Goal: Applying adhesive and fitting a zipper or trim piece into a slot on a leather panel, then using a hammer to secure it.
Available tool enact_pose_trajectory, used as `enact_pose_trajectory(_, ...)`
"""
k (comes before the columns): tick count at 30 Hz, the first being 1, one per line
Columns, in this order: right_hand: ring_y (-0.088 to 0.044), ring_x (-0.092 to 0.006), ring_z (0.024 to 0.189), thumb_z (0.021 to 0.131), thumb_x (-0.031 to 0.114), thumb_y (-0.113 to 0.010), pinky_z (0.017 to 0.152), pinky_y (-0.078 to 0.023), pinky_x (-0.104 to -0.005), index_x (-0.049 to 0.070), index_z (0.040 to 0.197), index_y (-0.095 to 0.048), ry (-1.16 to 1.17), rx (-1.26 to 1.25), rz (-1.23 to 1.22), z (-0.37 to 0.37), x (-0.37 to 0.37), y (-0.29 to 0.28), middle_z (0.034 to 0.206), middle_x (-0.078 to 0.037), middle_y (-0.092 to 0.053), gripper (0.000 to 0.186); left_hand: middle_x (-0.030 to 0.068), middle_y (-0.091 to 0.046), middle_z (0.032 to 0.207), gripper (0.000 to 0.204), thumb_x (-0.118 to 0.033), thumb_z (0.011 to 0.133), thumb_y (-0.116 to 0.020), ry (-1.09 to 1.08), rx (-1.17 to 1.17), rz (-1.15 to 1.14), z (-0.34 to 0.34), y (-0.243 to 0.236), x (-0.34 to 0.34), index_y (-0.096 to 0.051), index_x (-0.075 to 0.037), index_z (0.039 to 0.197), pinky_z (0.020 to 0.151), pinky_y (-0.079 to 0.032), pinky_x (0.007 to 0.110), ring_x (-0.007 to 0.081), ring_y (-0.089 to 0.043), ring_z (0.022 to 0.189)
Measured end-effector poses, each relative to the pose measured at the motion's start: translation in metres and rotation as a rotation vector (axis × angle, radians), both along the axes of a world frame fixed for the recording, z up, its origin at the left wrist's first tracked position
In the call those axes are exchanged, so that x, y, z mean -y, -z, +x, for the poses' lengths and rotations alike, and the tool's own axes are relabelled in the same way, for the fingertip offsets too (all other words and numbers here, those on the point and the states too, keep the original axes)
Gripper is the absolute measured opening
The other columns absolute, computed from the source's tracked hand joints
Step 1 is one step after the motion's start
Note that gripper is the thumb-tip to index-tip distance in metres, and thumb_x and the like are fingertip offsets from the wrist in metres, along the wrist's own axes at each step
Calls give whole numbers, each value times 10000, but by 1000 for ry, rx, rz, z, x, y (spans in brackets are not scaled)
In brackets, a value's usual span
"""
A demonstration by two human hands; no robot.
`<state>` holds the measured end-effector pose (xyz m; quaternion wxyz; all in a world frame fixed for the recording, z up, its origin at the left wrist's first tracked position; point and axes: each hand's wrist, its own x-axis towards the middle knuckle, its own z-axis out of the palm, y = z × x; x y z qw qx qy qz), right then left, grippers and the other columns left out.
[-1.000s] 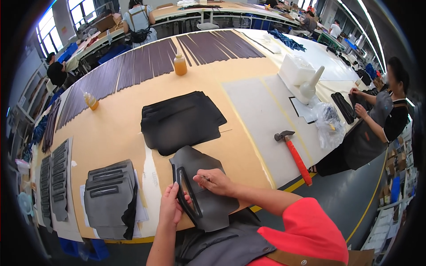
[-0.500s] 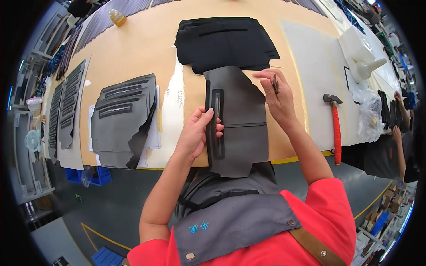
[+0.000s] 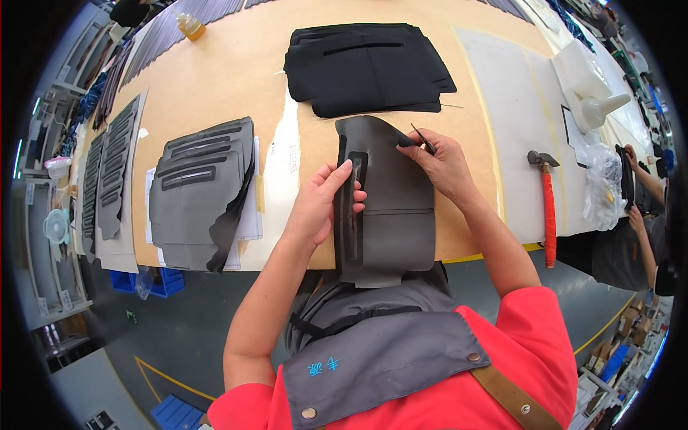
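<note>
Grey panel (image 3: 394, 233): at the table's near edge, before the wearer's body; 1 black-framed slot down its left side, upper right edge curled up.
Left hand (image 3: 319, 204): pinching the panel at the slot, thumb on top; 3 or so fingertips show by the slot.
Right hand (image 3: 441, 168): fingers closed on a small dark tool (image 3: 427, 146), tips at the curled edge; whether they also pinch it, cannot tell.
Progress: frame is on; panel looks unfinished, with 2 hands and a tool at it. Grey stack (image 3: 190, 215), left, already shows framed slots. Black stack (image 3: 365, 79), beyond, is out of hand; its share of the work cannot be judged.
Table (image 3: 229, 79): brown covering; to the right, pale sheet (image 3: 502, 129), red-handled hammer (image 3: 549, 215), clear bag (image 3: 600, 190); far left, amber bottle (image 3: 190, 27).
Room: dark floor (image 3: 193, 322), yellow lines, blue crates (image 3: 168, 282) below, shelving (image 3: 46, 236) left; co-worker's hands (image 3: 636, 218) at right.
</note>
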<state>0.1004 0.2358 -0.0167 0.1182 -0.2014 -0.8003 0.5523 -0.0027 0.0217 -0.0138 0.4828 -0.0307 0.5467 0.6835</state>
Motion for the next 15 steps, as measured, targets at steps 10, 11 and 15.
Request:
enact_pose_trajectory(10, -462, -76, 645, 968, 164, -696, 607, -423, -266, 15, 995, -705, 6, -25, 67, -3, -5, 3, 684, -3, -565, 152, 28, -657, 882, 222, -288, 1012, -659, 87, -40, 31, -5, -2, 7, -636, -67, 1023, 683, -596, 271, 121, -686, 820)
enact_pose_trajectory(11, -459, -78, 645, 970, 166, -693, 609, -422, -267, 16, 992, -705, 16, -19, 73, -4, -3, 1, 683, -3, -563, 152, 28, -657, 882, 222, -288, 1012, -659, 85, -42, 32, -6, -4, 10, -636, -67, 1023, 683, -596, 271, 121, -686, 820)
enact_pose_trajectory(15, -451, -80, 646, 972, 174, -692, 612, -415, -270, 19, 983, -703, 30, -93, 48, -9, -2, 10, 677, 0, -550, 155, 31, -676, 856, 197, -264, 1012, -659, 85, 40, 114, -12, -3, 11, -646, -68, 996, 657, -604, 267, 141, -717, 823)
